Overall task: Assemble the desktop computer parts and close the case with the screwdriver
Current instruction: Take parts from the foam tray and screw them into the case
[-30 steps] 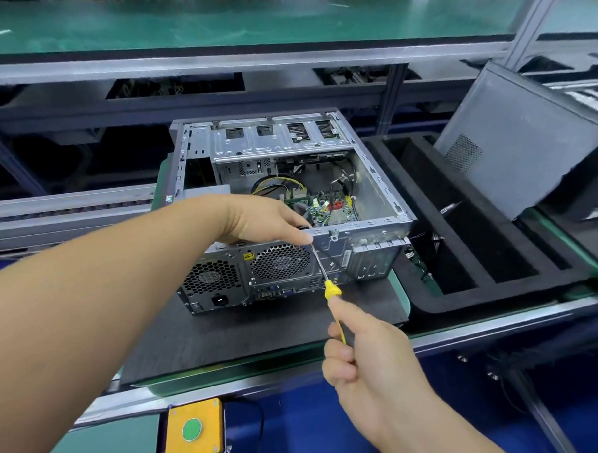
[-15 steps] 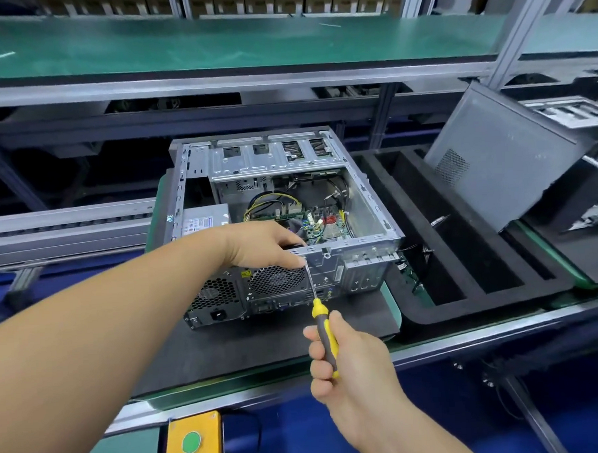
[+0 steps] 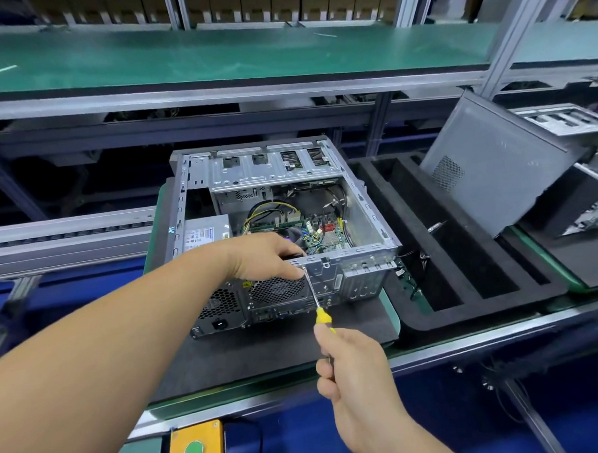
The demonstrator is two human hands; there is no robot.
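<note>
A: Where's this build at? Going left to right: the left hand (image 3: 268, 258) sits on the case (image 3: 357, 268) at its near top edge, fingers curled over the rim, thumb right by the screwdriver tip. Looks like it's steadying a screw there, but the screw itself is too small to make out.

B: Yeah, and the case is lying on its side on a dark mat (image 3: 261, 344) on the bench (image 3: 467, 342), open side up. PSU, board and cables look fitted already, so I'd say the insides are mostly done.

A: Screwdriver (image 3: 316, 302) next. Tip is on the rear panel's top edge, just right of the fan grille. Its long axis runs from the tip up and slightly left, down toward the person, yellow handle nearest the camera.

B: Right hand (image 3: 351, 364) is wrapped tight around that handle, only the top of the yellow poking out.

A: So what's left?

B: The side panel (image 3: 487, 170) is off, leaning at the far right, well apart from the case, past the black foam tray (image 3: 465, 308). My guess: finish this screw, then fit the panel and screw it shut.
</note>
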